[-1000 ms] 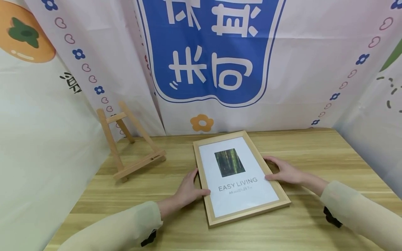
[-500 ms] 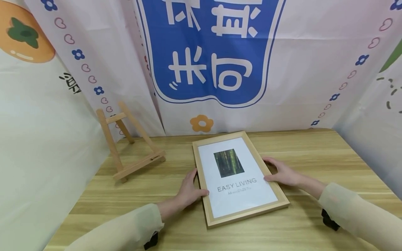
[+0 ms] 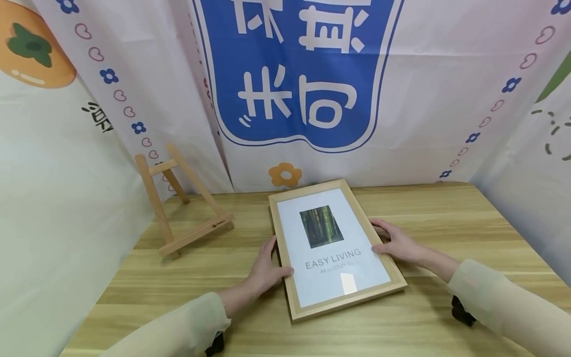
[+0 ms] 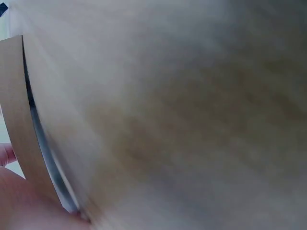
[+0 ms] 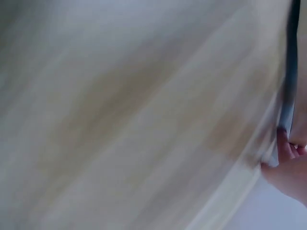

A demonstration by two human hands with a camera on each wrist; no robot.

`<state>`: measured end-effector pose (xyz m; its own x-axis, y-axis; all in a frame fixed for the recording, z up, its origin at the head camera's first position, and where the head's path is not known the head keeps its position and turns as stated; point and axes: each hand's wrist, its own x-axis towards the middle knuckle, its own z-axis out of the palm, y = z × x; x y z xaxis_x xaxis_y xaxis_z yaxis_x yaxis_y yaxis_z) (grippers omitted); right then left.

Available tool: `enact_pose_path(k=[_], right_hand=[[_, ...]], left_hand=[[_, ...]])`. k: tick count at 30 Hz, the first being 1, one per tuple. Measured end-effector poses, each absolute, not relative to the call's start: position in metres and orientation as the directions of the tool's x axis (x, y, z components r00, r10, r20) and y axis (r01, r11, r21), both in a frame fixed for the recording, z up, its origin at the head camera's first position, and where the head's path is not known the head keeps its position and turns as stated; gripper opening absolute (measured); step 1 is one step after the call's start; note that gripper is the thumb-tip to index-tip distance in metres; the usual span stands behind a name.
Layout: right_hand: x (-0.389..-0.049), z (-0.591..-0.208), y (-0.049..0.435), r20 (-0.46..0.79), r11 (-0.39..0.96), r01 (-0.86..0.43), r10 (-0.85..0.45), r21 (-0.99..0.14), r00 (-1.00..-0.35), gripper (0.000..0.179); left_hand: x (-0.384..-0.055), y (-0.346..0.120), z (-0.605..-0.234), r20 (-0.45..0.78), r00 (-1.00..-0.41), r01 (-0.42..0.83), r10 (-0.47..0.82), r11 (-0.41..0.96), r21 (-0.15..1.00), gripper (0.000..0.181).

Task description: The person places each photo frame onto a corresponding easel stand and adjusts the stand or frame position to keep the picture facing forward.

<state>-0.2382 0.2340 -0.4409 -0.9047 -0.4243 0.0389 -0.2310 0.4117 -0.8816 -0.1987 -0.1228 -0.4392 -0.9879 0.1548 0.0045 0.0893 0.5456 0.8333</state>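
Gripping opposite sides of the picture frame [image 3: 332,248], the left hand [image 3: 265,271] and right hand [image 3: 399,245] appeared at a lifting step, next calling for level support.

The head camera looks forward and down from the person's side of the wooden tabletop [image 3: 446,213], far enough back to take in an easel [image 3: 196,233] at left, a picture frame [image 3: 334,250] near the centre, the left hand [image 3: 264,270], the right hand [image 3: 399,244] and the printed fabric backdrop [image 3: 415,114] beyond. The left wrist camera is very close to the tabletop, which fills most of its view, blurred; frame edge and left hand show at its left margin. The right wrist camera is similarly close, with frame edge and right hand at its right margin. All three views share the frame and tabletop.
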Motion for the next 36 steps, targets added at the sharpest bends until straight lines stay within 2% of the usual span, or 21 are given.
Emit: enact_pose_path(k=[5,12,19,24,29,36], right_hand=[[-0.236,-0.434,0.23,0.001,0.267,-0.123,-0.416,-0.956,-0.909,0.078],[-0.239,-0.426,0.229,0.08,0.232,-0.187,-0.403,-0.955,-0.912,0.076],[-0.243,-0.415,0.225,0.086,0.197,-0.171,-0.38,-0.965,-0.921,0.079],[-0.246,-0.405,0.214,0.17,0.141,-0.237,-0.373,-0.961,-0.912,0.08],[-0.246,-0.397,0.205,0.212,0.147,-0.275,-0.344,-0.95,-0.915,0.081],[-0.245,-0.387,0.191,0.251,0.153,-0.317,-0.341,-0.936,-0.906,0.081]], left_hand=[[-0.203,-0.127,-0.438,0.038,-0.983,0.112,0.179,0.424,0.899,0.099],[-0.205,-0.131,-0.431,0.05,-0.982,0.103,0.183,0.294,0.95,0.1],[-0.205,-0.136,-0.424,0.048,-0.988,0.082,0.148,0.235,0.968,0.101],[-0.203,-0.141,-0.419,0.046,-0.993,0.065,0.112,0.175,0.982,0.1],[-0.2,-0.15,-0.406,0.094,-0.992,0.102,0.088,0.089,0.991,0.098],[-0.196,-0.163,-0.393,0.147,-0.989,0.149,0.024,0.117,0.982,0.094]])
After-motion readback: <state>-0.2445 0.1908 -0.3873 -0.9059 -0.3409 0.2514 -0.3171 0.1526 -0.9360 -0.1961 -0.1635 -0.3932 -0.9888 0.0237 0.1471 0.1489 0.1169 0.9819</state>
